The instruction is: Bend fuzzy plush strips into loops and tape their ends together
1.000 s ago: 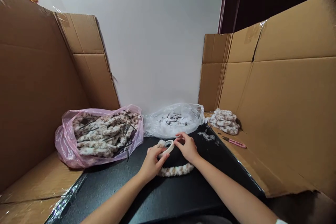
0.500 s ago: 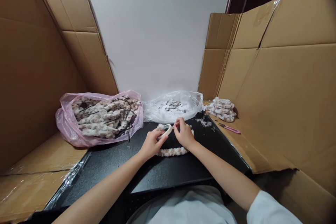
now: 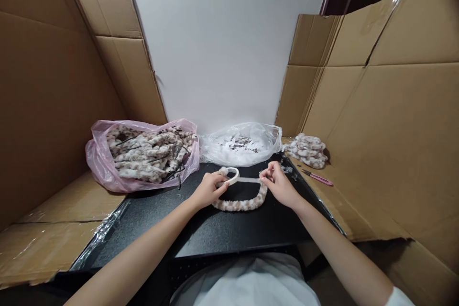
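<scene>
A roll of white tape (image 3: 234, 177) is gripped between the thumb and fingers of my left hand (image 3: 210, 189). From the roll a pale strip of tape (image 3: 249, 180) stretches sideways to my right hand (image 3: 278, 182), whose thumb and fingertips pinch its free end. Below the strip, a fluffy brown-and-white furry band (image 3: 240, 205) curves over the black table. One fuzzy end of it shows beside the roll at my left fingers, and its other side rises to just under my right fingers. Whether my fingers also hold the band is hidden.
A pink plastic bag (image 3: 96, 167) full of furry strips with black cords stands at the left. Behind my hands lies a clear bag (image 3: 215, 150) of small dark and white pieces. Stacked furry bands (image 3: 307, 150) and pink-handled snips (image 3: 321, 179) rest on cardboard (image 3: 394, 143) at right.
My right hand has moved rightward away from the left, drawing a longer strip off the tape roll. More of the furry band shows between my hands. The whole view has shifted slightly.
</scene>
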Tool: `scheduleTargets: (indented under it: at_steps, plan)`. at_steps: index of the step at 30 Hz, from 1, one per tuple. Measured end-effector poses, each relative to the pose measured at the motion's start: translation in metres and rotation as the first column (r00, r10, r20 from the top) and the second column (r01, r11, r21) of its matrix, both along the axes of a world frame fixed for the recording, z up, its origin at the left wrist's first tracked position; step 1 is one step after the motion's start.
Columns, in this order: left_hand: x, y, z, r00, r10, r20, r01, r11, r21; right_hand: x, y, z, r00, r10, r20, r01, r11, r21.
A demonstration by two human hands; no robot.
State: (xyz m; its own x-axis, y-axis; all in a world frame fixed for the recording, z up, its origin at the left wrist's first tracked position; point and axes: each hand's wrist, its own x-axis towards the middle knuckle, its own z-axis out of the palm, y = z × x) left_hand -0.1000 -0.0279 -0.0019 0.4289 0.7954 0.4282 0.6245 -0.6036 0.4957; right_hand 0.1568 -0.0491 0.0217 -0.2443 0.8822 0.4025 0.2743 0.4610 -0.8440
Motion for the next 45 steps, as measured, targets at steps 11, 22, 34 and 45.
scheduleTargets:
  at_steps: [11, 22, 34, 45]
  plan:
    - [0.006, -0.001, 0.001, 0.993, 0.002, -0.122, -0.001, 1.000, 0.009, 0.058, 0.004, -0.013, 0.963, -0.243, 0.119, 0.248, 0.968, -0.025]
    - [0.012, -0.003, 0.001, 0.985, 0.148, 0.088, -0.145, 0.989, -0.038, -0.010, 0.018, 0.039, 0.586, -0.580, 0.567, 0.219, 0.786, 0.578]
    - [0.006, 0.002, -0.005, 0.888, 0.291, 0.357, -0.253, 0.956, -0.151, -0.054, 0.036, 0.063, 0.733, -0.161, 0.661, -0.095, 0.938, 0.334]
    - [0.006, -0.001, -0.002, 0.874, 0.291, 0.388, -0.240, 0.955, -0.175, -0.074, 0.063, 0.052, 0.686, 0.151, 0.712, -0.260, 0.965, 0.046]
